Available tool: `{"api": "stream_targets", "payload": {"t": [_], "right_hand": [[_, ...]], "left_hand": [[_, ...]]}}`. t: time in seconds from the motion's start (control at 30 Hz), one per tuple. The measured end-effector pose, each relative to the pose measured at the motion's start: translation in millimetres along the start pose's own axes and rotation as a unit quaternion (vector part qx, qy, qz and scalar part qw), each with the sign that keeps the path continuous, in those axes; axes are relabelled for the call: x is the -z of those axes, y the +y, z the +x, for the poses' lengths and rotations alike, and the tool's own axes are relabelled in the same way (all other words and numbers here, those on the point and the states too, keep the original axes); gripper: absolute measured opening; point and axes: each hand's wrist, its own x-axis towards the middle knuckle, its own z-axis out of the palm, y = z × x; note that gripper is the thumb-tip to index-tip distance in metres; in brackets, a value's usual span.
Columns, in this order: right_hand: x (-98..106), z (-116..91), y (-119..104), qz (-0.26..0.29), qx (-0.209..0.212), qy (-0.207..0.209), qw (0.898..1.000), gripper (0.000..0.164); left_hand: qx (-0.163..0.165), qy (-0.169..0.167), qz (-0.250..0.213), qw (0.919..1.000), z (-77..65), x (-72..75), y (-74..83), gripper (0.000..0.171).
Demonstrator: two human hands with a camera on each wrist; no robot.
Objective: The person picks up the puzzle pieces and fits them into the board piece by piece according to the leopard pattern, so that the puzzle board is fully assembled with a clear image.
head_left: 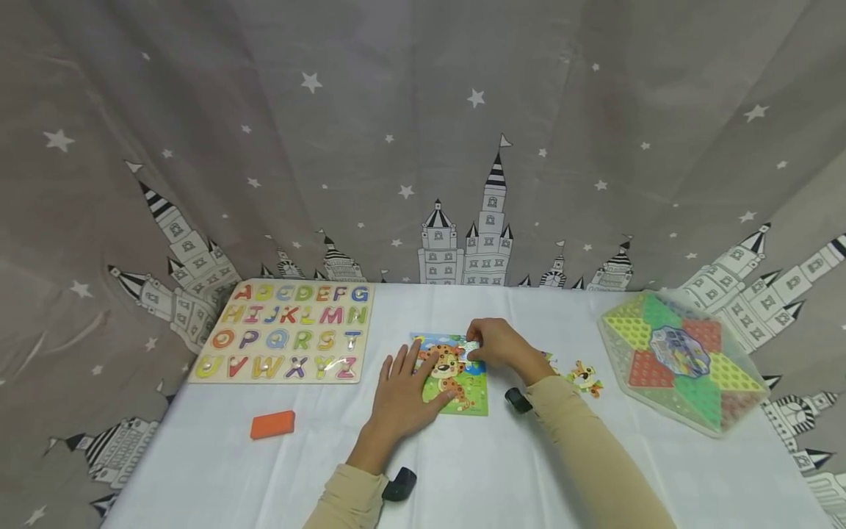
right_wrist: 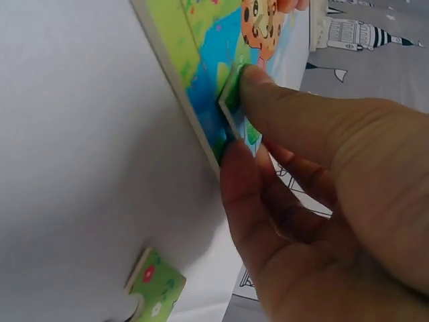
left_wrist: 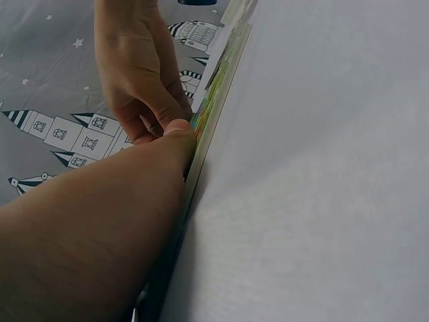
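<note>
A small picture puzzle board [head_left: 473,402] with a spotted cartoon leopard lies flat on the white table. My left hand [head_left: 405,393] rests across its left side, fingers straight and spread, thumb near the leopard's body. At the upper right corner, my right hand [head_left: 500,344] pinches a puzzle piece [right_wrist: 231,97] between thumb and fingers. This piece sits tilted over the blue part of the picture in the right wrist view, one edge raised. Right of the board lie loose puzzle pieces [head_left: 584,376], partly hidden by the right forearm.
A wooden alphabet board [head_left: 280,339] stands at the back left, with an orange block [head_left: 272,425] in front of it. To the right lies a hexagonal Chinese checkers box [head_left: 681,360]. A grey castle-print curtain [head_left: 370,147] hangs behind the table.
</note>
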Motion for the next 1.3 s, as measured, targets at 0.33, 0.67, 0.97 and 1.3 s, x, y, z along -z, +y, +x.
{"api": "stream_targets", "payload": {"t": [0.33, 0.67, 0.97, 1.3], "right_hand": [[3.2, 4.7, -4.7, -0.018, -0.017, -0.001, 1.0, 0.021], [-3.1, 2.2, -12.0, -0.08, -0.015, 0.001, 0.997, 0.016], [1.6, -15.1, 9.8, 0.001, -0.001, 0.038, 0.999, 0.03], [34.2, -68.6, 94.4, 0.043, -0.043, 0.043, 0.997, 0.061]], "left_hand": [[0.003, -0.003, 0.0, 1.0, 0.0, 2.5, 1.5, 0.081], [0.0, -0.003, -0.003, 1.0, 0.8, 2.7, 3.3, 0.079], [-0.007, -0.005, -0.006, 0.9999, 1.7, 0.5, 3.2, 0.08], [-0.007, -0.016, -0.017, 0.9997, 1.3, 3.9, 0.6, 0.085]]}}
